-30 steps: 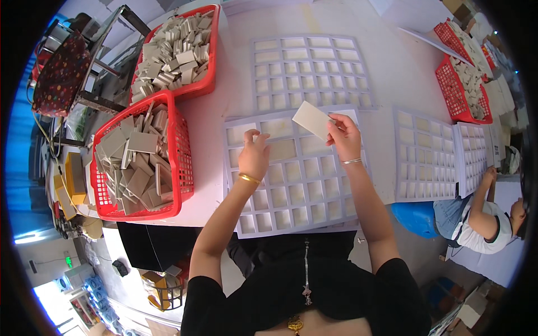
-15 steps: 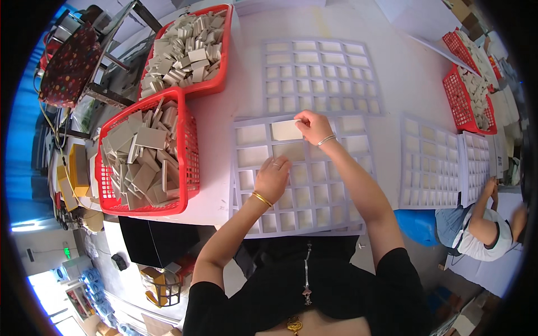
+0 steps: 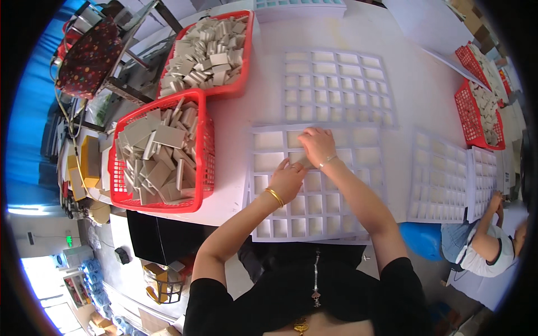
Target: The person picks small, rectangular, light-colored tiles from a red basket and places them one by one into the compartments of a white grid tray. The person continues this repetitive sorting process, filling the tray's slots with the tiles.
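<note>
A white compartment tray [image 3: 383,185] lies before me on the table, on top of at least one similar sheet. My right hand [image 3: 318,147] is over its back row, fingers bent and bunched down into a cell near the left; what they hold, if anything, is hidden. Just nearer, my left hand [image 3: 287,182] rests over the second row with its fingers closed together. A greyish patch shows by its fingertips, and I cannot tell whether it is a loose board piece or the cell's floor. Most cells around have pale floors.
Two red baskets, one nearer [image 3: 208,162] and one farther [image 3: 248,56], hold grey board pieces at left. Another gridded tray [image 3: 339,81] lies behind mine; more trays [image 3: 440,176] stand right. Beyond are a red basket [image 3: 469,115] and another person [image 3: 487,241].
My right hand has come down from the edge of a cream rectangular piece to bunched fingers over that cell. My left hand has moved closer to it. The whole view has shifted slightly.
</note>
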`<state>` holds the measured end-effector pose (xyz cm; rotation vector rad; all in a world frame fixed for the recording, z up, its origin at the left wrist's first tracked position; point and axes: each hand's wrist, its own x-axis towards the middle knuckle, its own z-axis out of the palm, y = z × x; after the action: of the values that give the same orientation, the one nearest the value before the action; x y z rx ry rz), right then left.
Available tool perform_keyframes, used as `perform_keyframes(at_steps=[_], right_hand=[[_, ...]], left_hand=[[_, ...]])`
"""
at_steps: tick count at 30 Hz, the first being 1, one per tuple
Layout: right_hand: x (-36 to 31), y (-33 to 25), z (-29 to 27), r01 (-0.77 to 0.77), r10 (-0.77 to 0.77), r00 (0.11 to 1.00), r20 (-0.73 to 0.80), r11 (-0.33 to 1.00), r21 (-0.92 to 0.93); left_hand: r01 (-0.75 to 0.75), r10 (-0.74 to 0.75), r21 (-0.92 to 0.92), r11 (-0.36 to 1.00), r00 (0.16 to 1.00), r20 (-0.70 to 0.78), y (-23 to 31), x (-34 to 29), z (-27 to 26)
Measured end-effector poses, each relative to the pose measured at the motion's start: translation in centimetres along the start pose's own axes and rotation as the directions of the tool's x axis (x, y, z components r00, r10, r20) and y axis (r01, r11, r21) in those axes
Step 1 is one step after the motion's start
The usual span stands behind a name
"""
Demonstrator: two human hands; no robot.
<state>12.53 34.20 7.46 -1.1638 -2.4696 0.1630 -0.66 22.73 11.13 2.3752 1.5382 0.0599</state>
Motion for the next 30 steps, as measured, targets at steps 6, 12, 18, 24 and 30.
perform_keyframes(at_steps=[6, 12, 18, 24, 30], right_hand=[[0.1, -1.9, -1.9, -0.003, 0.023, 0.970, 0.241, 0.997, -0.080], [-0.7, -1.5, -1.7, -0.057, 0.072, 0.968, 0.241, 0.996, -0.067], [-0.7, -2.0, -1.0, -0.030, 0.033, 0.980, 0.196, 0.999, -0.021], [-0.9, -2.2, -1.6, -0.028, 0.030, 0.984, 0.174, 1.000, -0.013], [-1.0, -2.1, -1.6, -0.036, 0.039, 0.983, 0.179, 0.999, -0.020]], left_hand=[[-0.051, 0.050, -0.001, 0.999, 0.978, 0.205, -3.6, 2.2, -4.8], [0.359, -0.324, -0.059, 0.932, 0.746, -0.582, -15.9, 6.7, -15.2], [0.741, -0.511, -0.048, 0.669, 0.413, -0.753, -28.7, 6.4, -18.5], [0.810, -0.655, 0.071, 0.582, 0.519, -0.550, -29.6, 8.8, -18.5], [0.811, -0.692, 0.081, 0.580, 0.543, -0.476, -28.7, 9.1, -18.6]])
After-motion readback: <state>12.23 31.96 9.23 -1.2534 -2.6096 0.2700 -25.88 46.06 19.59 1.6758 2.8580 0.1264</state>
